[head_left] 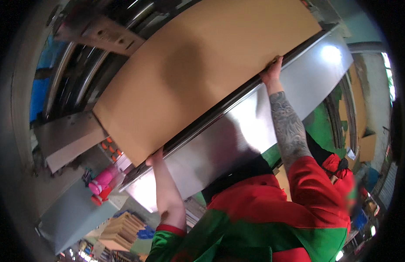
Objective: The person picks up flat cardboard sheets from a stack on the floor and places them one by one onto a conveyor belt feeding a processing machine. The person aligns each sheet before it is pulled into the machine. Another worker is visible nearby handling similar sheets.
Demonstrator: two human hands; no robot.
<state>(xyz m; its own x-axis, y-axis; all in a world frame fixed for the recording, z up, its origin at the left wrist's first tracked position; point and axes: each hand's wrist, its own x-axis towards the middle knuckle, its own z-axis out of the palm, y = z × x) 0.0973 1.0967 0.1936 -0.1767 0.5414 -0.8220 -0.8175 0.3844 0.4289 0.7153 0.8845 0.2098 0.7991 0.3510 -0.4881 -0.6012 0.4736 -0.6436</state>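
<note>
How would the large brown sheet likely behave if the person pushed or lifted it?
The brown sheet looks like cardboard, so it is probably light for its size, though its thickness is hidden. It shows no creases or sagging, suggesting it is fairly stiff. Its broad, smooth face suggests it might slide easily; the left hand and right hand are at its near edge.

A smooth green floor (319, 125) shows at right, near a pale grey wall (373, 74) and a narrow, bright window (389, 72); brown cardboard stacks (119, 233) sit at lower left.
</note>
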